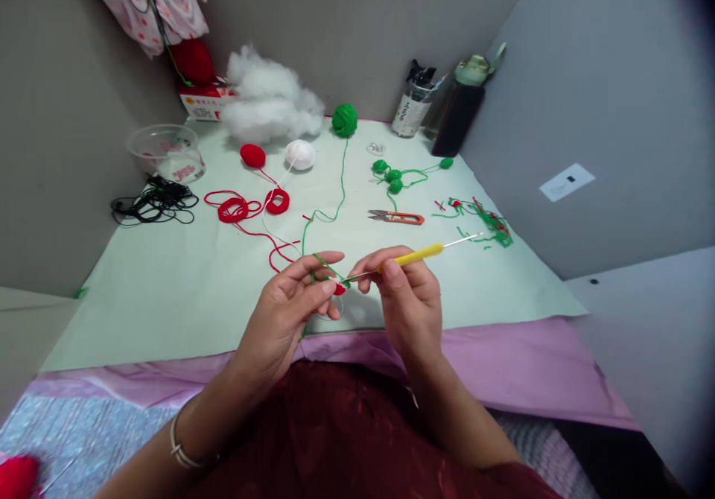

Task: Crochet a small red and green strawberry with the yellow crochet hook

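My left hand (290, 302) pinches a small red, white and green crocheted piece (339, 288) near the table's front edge. Green yarn (303, 242) runs over its fingers and back to a green ball (345, 121). In my right hand (407, 294) is a crochet hook with a yellow handle (416, 256). The hook's metal tip meets the crocheted piece, and its other thin metal end points to the right. A thin white strand hangs below the piece. Orange-handled thread snips (396, 217) lie behind my right hand.
White stuffing (271, 104), a red ball (253, 156) and a white ball (300, 155) sit at the back. Red coils (233, 209), black cord (156, 202) and a clear tub (167, 153) are left. Small green pieces (394, 178), yarn scraps (494, 223) and a bottle (461, 108) are right.
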The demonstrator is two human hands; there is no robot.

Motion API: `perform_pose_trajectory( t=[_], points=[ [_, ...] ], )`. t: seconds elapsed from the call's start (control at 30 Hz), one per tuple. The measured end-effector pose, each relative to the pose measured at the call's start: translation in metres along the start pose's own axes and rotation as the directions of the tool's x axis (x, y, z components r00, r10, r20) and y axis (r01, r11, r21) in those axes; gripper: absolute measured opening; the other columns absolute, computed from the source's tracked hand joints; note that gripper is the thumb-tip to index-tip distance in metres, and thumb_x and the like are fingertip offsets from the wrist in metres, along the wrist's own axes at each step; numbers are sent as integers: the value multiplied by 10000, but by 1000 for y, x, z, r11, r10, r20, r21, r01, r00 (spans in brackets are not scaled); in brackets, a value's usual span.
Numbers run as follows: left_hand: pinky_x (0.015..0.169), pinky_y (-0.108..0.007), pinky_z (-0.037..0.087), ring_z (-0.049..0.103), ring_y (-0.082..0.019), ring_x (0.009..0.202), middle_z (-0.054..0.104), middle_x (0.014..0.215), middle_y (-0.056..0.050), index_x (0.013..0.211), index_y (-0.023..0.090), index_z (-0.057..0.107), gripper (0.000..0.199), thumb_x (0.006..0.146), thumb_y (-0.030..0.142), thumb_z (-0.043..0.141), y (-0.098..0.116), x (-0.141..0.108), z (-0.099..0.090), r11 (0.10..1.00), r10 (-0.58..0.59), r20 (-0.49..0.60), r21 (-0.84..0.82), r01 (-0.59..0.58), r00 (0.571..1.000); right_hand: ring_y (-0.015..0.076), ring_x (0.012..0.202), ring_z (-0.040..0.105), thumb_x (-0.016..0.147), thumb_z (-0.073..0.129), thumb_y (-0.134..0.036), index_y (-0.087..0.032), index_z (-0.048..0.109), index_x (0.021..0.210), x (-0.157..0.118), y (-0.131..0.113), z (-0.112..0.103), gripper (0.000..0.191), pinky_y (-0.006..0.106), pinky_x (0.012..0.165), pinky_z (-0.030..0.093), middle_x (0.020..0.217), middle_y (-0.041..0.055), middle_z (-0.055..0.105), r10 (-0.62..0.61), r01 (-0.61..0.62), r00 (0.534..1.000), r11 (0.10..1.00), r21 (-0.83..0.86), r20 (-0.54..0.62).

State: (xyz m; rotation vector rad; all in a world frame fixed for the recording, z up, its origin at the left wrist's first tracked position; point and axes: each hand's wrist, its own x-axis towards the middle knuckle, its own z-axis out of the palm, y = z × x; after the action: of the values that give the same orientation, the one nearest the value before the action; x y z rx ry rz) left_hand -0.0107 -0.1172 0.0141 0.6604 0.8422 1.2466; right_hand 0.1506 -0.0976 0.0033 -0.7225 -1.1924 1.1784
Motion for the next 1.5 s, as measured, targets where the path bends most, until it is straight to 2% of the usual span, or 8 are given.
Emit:
perform_pose_trajectory(
  t=[0.17,0.4,0.63,0.8,0.97,1.17,1.33,1.5],
  points=[
    [619,-160,568,639,-56,629,642,857,30,1086,254,827,253,845,177,829,-4,-1,-2,992,79,-7,101,-78,997,158,812,679,1057,532,-198,-237,706,1052,-6,-5,0,178,324,743,557,944,30,741,-228,249,968,901,-355,101],
    [383,-97,386,366,-2,441,605,766,58,1266,226,741,457,825,202,857,-3,-2,2,999,-26,-17,-22,25,1000,223,938,711,964,652,-114,-230,719,1213,-13,6,1,282,356,769,594,1030,95,759,-545,647,735,386,-658,404],
    [358,-84,304,205,4,420,499,619,88,1173,157,784,364,814,147,839,9,0,1,976,-151,48,-148,157,987,182,785,674,1038,579,-231,-248,772,1011,-4,0,2,195,350,691,571,893,40,732,-286,290,957,922,-256,53],
    [387,-104,391,372,11,437,650,832,29,1148,222,805,342,812,204,868,-1,-3,4,1000,-24,19,0,24,1000,186,908,721,1019,609,-167,-255,773,1072,-5,4,6,193,359,799,600,970,42,763,-261,280,960,899,-337,102],
    [395,-94,386,311,1,429,530,647,75,1202,212,798,396,813,193,866,-4,-1,3,990,-102,21,-100,104,995,218,961,720,963,679,-139,-269,768,1180,-12,6,2,269,371,784,615,1075,86,775,-462,537,839,611,-582,289],
    [417,-88,400,294,1,436,467,589,87,1105,180,837,293,813,162,854,4,1,-2,973,-145,40,-175,149,989,147,689,630,1035,587,-242,-269,785,1014,-2,2,1,201,319,624,538,892,27,720,-201,195,979,966,-169,-23],
    [629,-158,564,638,-71,650,735,883,-14,1064,239,853,271,799,180,867,0,-2,1,998,-54,37,-42,55,998,155,787,660,1003,660,-285,-259,798,986,-1,5,5,142,315,705,540,925,28,747,-108,113,993,977,-179,36],
    [670,-176,573,647,-84,678,702,832,-3,1038,250,863,227,815,211,859,1,-2,2,1000,-19,5,-16,19,1000,137,715,641,1012,642,-331,-245,770,978,0,8,1,157,299,681,538,863,13,734,-29,30,1000,996,-89,6]
  ],
)
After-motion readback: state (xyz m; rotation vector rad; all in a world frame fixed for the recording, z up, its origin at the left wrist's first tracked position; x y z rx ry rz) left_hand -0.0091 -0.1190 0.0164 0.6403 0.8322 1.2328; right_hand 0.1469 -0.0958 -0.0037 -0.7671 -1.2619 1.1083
